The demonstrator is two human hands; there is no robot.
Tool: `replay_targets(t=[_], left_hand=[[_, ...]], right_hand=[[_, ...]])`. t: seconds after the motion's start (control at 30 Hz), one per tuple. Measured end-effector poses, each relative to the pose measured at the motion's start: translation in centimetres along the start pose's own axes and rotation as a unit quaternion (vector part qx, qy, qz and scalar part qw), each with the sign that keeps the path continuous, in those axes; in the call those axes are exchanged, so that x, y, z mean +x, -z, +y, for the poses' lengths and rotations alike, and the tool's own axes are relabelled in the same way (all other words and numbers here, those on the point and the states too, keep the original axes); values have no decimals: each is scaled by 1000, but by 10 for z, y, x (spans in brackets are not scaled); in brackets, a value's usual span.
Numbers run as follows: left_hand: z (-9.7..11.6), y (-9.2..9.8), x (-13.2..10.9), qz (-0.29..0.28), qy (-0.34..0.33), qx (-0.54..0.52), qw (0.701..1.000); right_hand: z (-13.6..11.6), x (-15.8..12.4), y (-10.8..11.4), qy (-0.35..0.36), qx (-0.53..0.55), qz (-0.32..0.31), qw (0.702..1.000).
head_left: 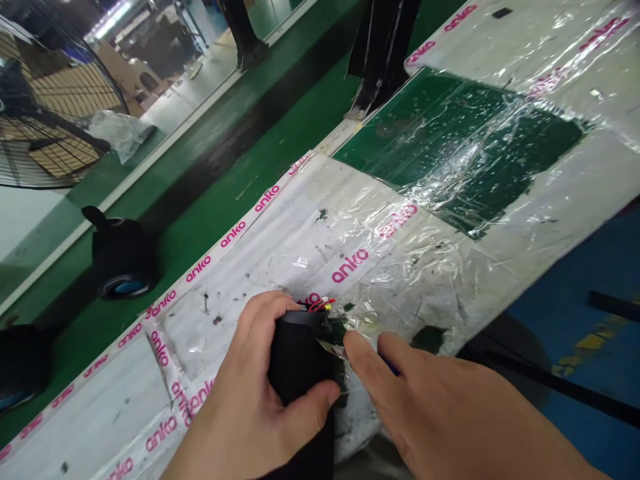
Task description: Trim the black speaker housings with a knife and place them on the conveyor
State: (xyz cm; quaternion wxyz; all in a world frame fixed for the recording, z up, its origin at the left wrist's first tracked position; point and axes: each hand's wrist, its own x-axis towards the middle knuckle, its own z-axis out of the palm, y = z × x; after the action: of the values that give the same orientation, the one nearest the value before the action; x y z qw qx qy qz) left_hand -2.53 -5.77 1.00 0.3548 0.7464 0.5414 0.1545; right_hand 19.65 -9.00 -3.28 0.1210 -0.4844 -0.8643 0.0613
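My left hand (250, 400) is wrapped round a black cylindrical part (297, 363) held over the near edge of the white taped worktop (280, 240). Red and yellow wires (320, 305) stick out of the part's far end. My right hand (425, 400) pinches a small thin tool with a blue handle; its metal tip (330, 348) touches the part near the wires. Most of the tool is hidden under my fingers.
Clear film and pink-lettered tape cover the worktop, with a torn green patch (475, 140) farther right. A black round unit (123, 257) sits on the green belt (200, 207) to the left, another at the left edge. A fan grille (45, 100) stands far left. A person's legs (380, 47) stand beyond.
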Motion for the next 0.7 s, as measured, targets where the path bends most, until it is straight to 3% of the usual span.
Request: replay_targets(t=[0.3,0.53,0.6,0.7], left_hand=[[-3,2,-1,-56,40,-33,997],[0,2,1,-26,15,-44,999],[-1,3,0,-23,14,-45,999],[-6,4,0,-28,30,-59,997]], right_hand=[[18,3,-18,27,47,-4,999],[26,8,-16,50,59,-55,995],[32,6,-8,63,75,-23,995],[43,-4,5,27,87,74,993]])
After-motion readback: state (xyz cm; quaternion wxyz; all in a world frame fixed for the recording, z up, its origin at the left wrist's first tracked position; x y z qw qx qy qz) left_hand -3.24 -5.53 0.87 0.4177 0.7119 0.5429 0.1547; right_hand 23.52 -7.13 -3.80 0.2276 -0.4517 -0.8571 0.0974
